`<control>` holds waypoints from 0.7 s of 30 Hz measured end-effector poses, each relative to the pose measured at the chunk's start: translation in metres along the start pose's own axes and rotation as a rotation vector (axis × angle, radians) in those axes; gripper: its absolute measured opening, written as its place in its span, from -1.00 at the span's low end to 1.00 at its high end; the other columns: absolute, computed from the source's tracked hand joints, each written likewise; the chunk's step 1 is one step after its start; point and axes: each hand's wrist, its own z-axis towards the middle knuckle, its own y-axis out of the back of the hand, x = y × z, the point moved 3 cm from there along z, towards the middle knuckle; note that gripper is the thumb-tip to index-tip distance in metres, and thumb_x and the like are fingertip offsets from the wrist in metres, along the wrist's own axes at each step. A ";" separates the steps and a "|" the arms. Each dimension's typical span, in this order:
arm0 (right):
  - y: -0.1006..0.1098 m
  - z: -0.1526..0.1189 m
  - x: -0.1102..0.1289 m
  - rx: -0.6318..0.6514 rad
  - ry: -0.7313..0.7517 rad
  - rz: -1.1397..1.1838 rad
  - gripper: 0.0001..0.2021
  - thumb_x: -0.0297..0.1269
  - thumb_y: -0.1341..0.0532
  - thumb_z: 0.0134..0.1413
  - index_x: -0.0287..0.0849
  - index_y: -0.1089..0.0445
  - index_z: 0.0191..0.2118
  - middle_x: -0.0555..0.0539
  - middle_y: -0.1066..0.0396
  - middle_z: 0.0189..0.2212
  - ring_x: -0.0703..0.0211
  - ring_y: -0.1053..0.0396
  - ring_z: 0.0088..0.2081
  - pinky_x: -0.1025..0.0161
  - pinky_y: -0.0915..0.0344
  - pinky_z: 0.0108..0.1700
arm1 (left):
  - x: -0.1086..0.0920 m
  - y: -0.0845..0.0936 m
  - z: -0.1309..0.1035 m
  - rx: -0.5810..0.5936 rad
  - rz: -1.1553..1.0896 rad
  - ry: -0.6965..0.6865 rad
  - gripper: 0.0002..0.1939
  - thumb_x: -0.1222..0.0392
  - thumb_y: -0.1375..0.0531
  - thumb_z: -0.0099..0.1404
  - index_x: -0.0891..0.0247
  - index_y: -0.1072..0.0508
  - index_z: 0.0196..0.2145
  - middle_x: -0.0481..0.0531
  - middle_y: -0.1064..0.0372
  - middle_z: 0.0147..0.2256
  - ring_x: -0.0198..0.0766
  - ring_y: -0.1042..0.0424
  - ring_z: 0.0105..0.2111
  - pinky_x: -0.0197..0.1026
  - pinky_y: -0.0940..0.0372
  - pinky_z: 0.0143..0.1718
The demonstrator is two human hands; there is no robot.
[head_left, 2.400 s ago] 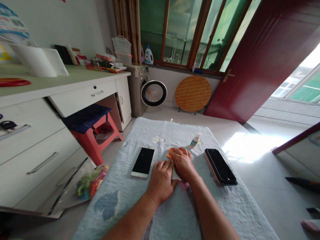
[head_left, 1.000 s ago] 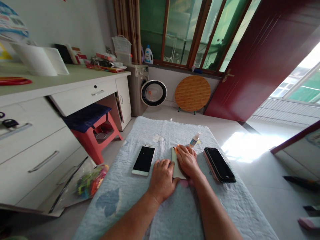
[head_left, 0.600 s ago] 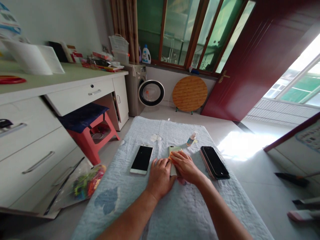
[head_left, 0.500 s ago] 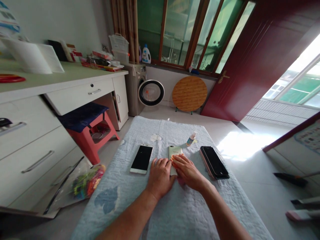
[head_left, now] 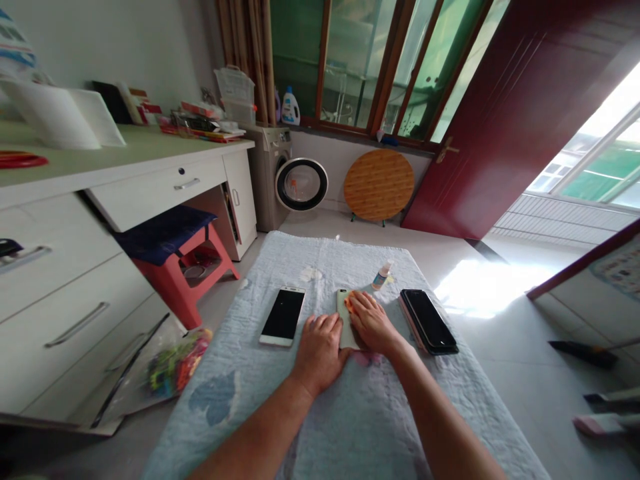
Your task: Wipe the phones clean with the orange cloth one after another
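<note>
A pale gold phone (head_left: 347, 339) lies back side up on the cloth-covered table. My left hand (head_left: 320, 347) grips it at its left edge, with the thumb by the lower end. On the phone's back, my right hand (head_left: 373, 322) presses an orange cloth (head_left: 351, 303), mostly hidden under the fingers. A white phone (head_left: 283, 317) with a dark screen lies left of my left hand. Right of my right hand is a black phone (head_left: 429, 321) on top of something pinkish. A small spray bottle (head_left: 382, 275) stands beyond my right hand.
A light blue quilted cover (head_left: 280, 427) drapes the table. A pink stool (head_left: 200, 267) with a dark seat stands at the left, by a white desk (head_left: 150, 175). Behind are a washing machine with its round door (head_left: 302, 185) swung out and a round wooden tabletop (head_left: 379, 185).
My right hand has slid the orange cloth away from me, toward the phone's upper right. My left hand stays almost where it was at the phone's edge.
</note>
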 end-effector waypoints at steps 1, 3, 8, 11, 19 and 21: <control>0.000 0.008 -0.002 -0.007 -0.017 -0.008 -0.53 -0.26 0.06 0.29 -0.24 -0.18 0.25 -0.18 -0.11 0.28 0.02 0.01 0.30 0.05 0.05 0.30 | 0.000 0.000 0.000 -0.002 0.005 0.001 -0.51 -0.07 -0.15 0.30 0.30 -0.34 0.07 0.19 -0.32 0.11 0.04 -0.27 0.09 0.14 -0.05 0.18; -0.001 0.019 -0.006 -0.020 -0.068 -0.005 -0.53 -0.26 0.04 0.28 -0.23 -0.17 0.25 -0.18 -0.12 0.27 0.03 -0.04 0.27 0.05 0.01 0.27 | 0.000 0.000 -0.001 -0.005 0.010 0.009 -0.50 -0.07 -0.16 0.29 0.29 -0.34 0.07 0.19 -0.33 0.10 0.03 -0.28 0.09 0.14 -0.05 0.18; -0.005 0.019 -0.012 -0.036 -0.137 0.016 -0.52 -0.25 0.05 0.28 -0.18 -0.12 0.28 -0.14 -0.11 0.28 0.05 -0.05 0.27 0.03 0.05 0.28 | 0.000 0.000 -0.001 -0.009 0.006 0.025 -0.50 -0.08 -0.16 0.29 0.28 -0.34 0.08 0.17 -0.32 0.11 0.03 -0.27 0.10 0.15 -0.04 0.19; -0.007 0.006 -0.013 -0.040 -0.133 0.005 -0.52 -0.24 0.05 0.28 -0.20 -0.12 0.28 -0.16 -0.07 0.30 0.04 0.00 0.30 0.05 0.09 0.30 | 0.000 0.000 0.000 -0.015 -0.005 0.020 -0.51 -0.09 -0.13 0.31 0.28 -0.34 0.07 0.18 -0.32 0.12 0.04 -0.27 0.10 0.15 -0.03 0.18; -0.003 -0.054 0.000 0.038 -0.102 -0.001 -0.50 -0.23 0.06 0.29 -0.13 -0.08 0.31 -0.13 0.03 0.34 0.05 0.13 0.36 0.01 0.12 0.33 | -0.001 -0.001 -0.001 -0.060 -0.013 0.014 -0.55 0.04 -0.24 0.23 0.25 -0.35 0.04 0.14 -0.35 0.08 -0.01 -0.29 0.07 0.10 -0.05 0.17; -0.002 -0.069 0.006 0.059 -0.110 0.004 -0.50 -0.21 0.06 0.30 -0.08 -0.08 0.31 -0.09 0.06 0.36 0.04 0.15 0.37 -0.01 0.10 0.33 | -0.001 -0.001 -0.002 -0.068 -0.012 0.014 -0.55 0.07 -0.26 0.21 0.24 -0.36 0.03 0.13 -0.35 0.08 -0.01 -0.30 0.06 0.10 -0.05 0.16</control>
